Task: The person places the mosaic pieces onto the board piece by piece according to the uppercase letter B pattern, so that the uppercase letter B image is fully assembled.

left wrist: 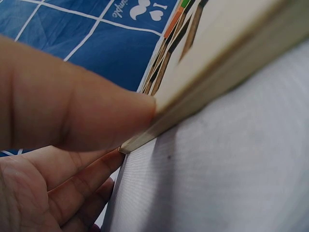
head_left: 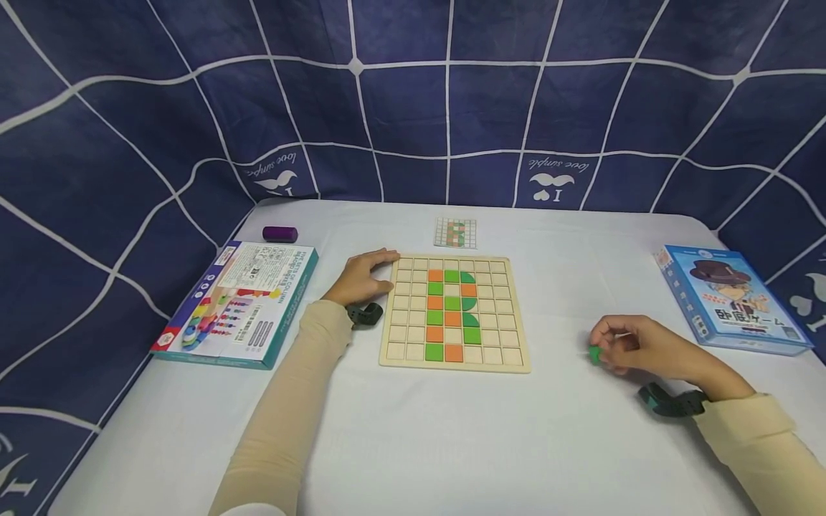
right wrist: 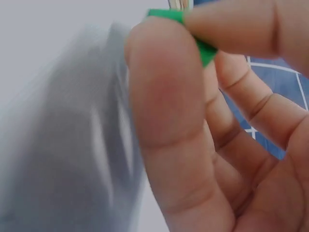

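Note:
In the head view a square wooden grid board (head_left: 454, 370) lies mid-table, with orange and green pieces set in its middle columns. My left hand (head_left: 363, 278) rests at its far left corner, with fairly straight fingers. In the left wrist view the thumb (left wrist: 116, 113) touches the side of the board (left wrist: 193, 108). Over the table right of the board, my right hand (head_left: 645, 347) pinches a small green piece (head_left: 595, 354) between thumb and finger. The right wrist view shows that piece (right wrist: 165, 13) partly hidden by the fingertips, so its full shape cannot be told.
Behind the board lies a small pattern card (head_left: 455, 233). A boxed bead set (head_left: 239, 304) and a purple cylinder (head_left: 280, 234) are at the left. At the right is a blue game box (head_left: 732, 299). Dark blue checked cloth (head_left: 413, 107) hangs behind the white table.

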A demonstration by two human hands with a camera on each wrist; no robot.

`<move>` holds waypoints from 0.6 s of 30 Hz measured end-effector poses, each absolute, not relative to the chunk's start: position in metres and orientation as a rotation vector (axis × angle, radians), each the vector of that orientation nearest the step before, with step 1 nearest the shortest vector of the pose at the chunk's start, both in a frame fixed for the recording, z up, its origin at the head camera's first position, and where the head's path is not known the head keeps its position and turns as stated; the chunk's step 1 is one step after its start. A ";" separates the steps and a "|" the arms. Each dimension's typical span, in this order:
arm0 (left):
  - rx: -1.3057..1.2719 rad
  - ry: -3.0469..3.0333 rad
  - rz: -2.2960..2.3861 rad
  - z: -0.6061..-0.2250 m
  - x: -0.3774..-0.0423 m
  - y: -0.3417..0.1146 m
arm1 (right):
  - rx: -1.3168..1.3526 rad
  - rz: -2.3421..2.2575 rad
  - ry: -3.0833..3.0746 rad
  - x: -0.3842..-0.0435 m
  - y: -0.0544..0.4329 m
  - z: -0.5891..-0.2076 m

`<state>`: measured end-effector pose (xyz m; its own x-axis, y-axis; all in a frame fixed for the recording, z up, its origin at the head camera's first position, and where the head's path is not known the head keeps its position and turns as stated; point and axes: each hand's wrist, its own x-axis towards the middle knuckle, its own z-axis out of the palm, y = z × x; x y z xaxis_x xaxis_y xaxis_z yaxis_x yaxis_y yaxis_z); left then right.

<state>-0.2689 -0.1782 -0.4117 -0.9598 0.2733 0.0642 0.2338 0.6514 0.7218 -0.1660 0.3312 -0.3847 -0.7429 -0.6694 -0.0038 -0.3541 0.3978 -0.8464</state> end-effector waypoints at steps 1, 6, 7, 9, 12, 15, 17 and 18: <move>0.432 2.810 1.216 -0.412 -0.269 -0.178 | -0.888 -1.294 2.297 -0.167 0.331 -0.384; 0.438 2.817 1.216 -0.412 -0.269 -0.179 | -0.951 -1.317 2.269 -0.171 0.325 -0.383; 0.438 2.815 1.217 -0.412 -0.269 -0.179 | -0.957 -1.308 2.280 -0.171 0.324 -0.383; 0.438 2.811 1.217 -0.412 -0.269 -0.179 | -0.947 -1.281 2.313 -0.171 0.319 -0.382; 0.439 2.804 1.220 -0.413 -0.269 -0.179 | -0.900 -1.259 2.342 -0.171 0.312 -0.380; 0.439 2.802 1.225 -0.413 -0.270 -0.179 | -0.851 -1.270 2.326 -0.172 0.303 -0.378; 0.435 2.800 1.230 -0.413 -0.270 -0.179 | -0.827 -1.281 2.310 -0.173 0.298 -0.377; 0.434 2.800 1.231 -0.412 -0.270 -0.179 | -0.817 -1.285 2.305 -0.174 0.295 -0.376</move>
